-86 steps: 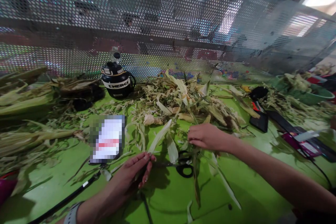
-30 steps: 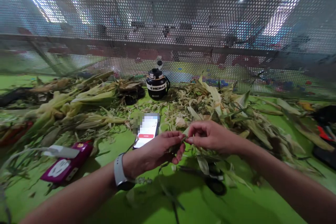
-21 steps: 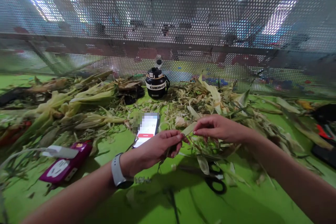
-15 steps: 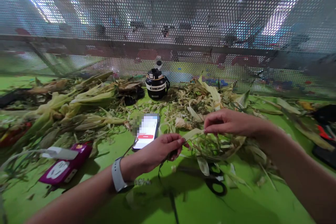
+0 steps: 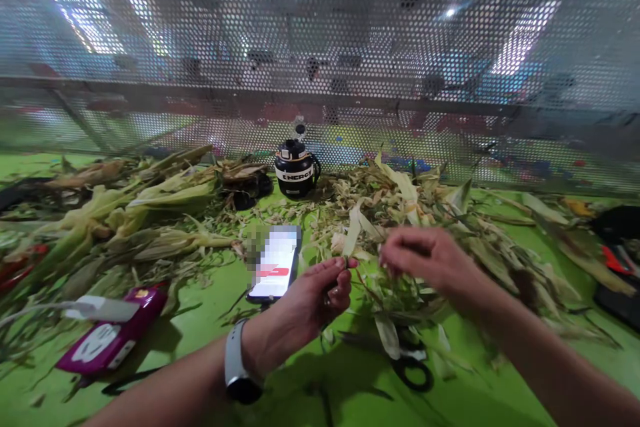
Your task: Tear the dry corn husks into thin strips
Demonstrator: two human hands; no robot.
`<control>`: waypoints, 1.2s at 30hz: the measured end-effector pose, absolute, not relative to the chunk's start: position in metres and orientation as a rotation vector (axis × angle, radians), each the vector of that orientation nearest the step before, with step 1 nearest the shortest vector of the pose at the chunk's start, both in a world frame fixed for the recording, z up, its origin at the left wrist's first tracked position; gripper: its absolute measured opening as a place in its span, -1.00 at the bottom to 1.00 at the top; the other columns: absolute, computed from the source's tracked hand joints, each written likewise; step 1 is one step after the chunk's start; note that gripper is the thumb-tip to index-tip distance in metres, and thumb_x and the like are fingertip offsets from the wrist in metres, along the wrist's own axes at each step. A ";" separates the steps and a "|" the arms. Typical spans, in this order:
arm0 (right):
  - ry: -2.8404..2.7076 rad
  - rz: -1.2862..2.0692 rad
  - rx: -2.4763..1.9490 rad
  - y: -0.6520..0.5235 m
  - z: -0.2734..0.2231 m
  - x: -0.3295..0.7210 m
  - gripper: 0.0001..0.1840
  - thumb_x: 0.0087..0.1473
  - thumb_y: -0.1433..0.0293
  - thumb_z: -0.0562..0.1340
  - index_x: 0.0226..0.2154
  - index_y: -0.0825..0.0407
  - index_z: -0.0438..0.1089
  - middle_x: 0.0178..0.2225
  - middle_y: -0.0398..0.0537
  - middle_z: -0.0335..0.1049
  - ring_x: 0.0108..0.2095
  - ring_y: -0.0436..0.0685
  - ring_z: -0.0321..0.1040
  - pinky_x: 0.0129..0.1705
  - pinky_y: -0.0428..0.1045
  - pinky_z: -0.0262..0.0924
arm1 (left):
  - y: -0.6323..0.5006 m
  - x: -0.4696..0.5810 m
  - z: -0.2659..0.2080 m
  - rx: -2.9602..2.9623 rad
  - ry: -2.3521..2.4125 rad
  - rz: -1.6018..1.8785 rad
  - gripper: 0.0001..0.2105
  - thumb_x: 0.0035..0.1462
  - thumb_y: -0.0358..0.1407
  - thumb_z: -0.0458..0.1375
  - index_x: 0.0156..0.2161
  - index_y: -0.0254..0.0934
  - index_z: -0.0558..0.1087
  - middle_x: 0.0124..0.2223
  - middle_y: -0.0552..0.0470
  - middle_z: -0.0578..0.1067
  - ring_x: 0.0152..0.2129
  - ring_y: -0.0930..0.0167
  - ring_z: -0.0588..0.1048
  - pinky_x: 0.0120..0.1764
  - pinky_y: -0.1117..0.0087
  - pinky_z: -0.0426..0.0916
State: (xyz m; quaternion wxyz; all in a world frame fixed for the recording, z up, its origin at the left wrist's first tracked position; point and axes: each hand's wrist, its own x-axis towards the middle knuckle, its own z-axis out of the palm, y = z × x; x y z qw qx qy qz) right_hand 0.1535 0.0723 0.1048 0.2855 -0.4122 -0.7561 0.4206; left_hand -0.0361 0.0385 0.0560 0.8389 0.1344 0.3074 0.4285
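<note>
My left hand [image 5: 325,287], with a watch on the wrist, pinches the lower end of a pale corn husk strip [image 5: 353,230] that stands up from the fingertips. To its right, my right hand [image 5: 420,255] hangs over the husk scraps, blurred by motion. Its fingers are bent, and I cannot make out anything in them. Below it lie green husk shreds [image 5: 400,290] and a pair of scissors [image 5: 414,373] with black handles, partly covered by a piece of husk.
A lit phone [image 5: 275,263] lies left of my left hand. A purple pack [image 5: 115,333] with a white charger on it is at the left. Husk heaps [image 5: 165,190] spread on both sides of a black jug [image 5: 295,173]. Behind stands a perforated metal screen [image 5: 320,33].
My right hand has let go of the husk strip and come away from it. The strip now points upward from my left hand instead of stretching between both hands.
</note>
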 end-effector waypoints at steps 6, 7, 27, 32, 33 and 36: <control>-1.159 1.754 -1.158 0.044 0.025 0.135 -0.64 -0.05 0.15 0.30 -0.26 0.03 0.34 -0.63 -0.31 0.25 -0.76 -0.18 0.01 -0.73 -0.22 -0.09 | 0.035 -0.024 0.054 0.297 0.502 0.926 -0.90 0.03 -0.42 0.23 -0.40 -0.41 0.38 -0.58 0.18 0.22 -0.72 0.68 0.13 -0.63 0.67 0.07; -1.039 1.746 -1.114 0.045 0.018 0.131 -0.63 -0.09 0.17 0.34 -0.26 0.01 0.32 -0.63 -0.34 0.24 -0.76 -0.20 -0.04 -0.74 -0.24 -0.13 | 0.034 -0.021 0.054 0.297 0.494 0.928 -0.89 0.04 -0.42 0.22 -0.41 -0.41 0.37 -0.58 0.19 0.22 -0.72 0.68 0.13 -0.63 0.67 0.08; -2.022 1.351 -1.079 0.051 0.030 0.150 -0.57 0.19 0.12 0.03 -0.55 0.06 0.20 -0.62 -0.20 0.18 -0.59 -0.06 0.10 -0.54 -0.13 -0.02 | 0.034 -0.036 0.051 0.463 0.684 0.828 -0.87 0.02 -0.36 0.22 -0.37 -0.42 0.40 -0.59 0.19 0.22 -0.72 0.68 0.08 -0.65 0.63 -0.09; -2.435 0.443 -0.879 0.039 0.056 0.158 -0.69 0.20 0.43 -0.01 -0.57 0.06 0.17 -0.59 -0.19 0.10 -0.55 -0.04 0.01 -0.48 -0.08 -0.10 | 0.035 -0.039 0.051 0.670 0.785 0.742 -0.81 0.05 -0.28 0.21 -0.45 -0.39 0.39 -0.59 0.14 0.32 -0.70 0.64 0.20 -0.63 0.57 -0.02; -2.457 0.371 -0.840 0.039 0.058 0.158 -0.70 0.18 0.46 -0.01 -0.57 0.06 0.17 -0.59 -0.19 0.10 -0.56 -0.04 0.00 -0.48 -0.08 -0.10 | 0.034 -0.040 0.052 0.697 0.793 0.731 -0.80 0.05 -0.26 0.21 -0.46 -0.38 0.39 -0.58 0.14 0.33 -0.69 0.64 0.21 -0.61 0.56 0.00; -2.492 0.225 -0.779 0.038 0.059 0.159 -0.71 0.16 0.48 -0.01 -0.58 0.06 0.18 -0.61 -0.19 0.09 -0.57 -0.03 -0.03 -0.50 -0.06 -0.13 | 0.033 -0.041 0.055 0.777 0.802 0.698 -0.77 0.05 -0.20 0.20 -0.43 -0.36 0.39 -0.57 0.16 0.34 -0.69 0.62 0.23 -0.59 0.54 0.04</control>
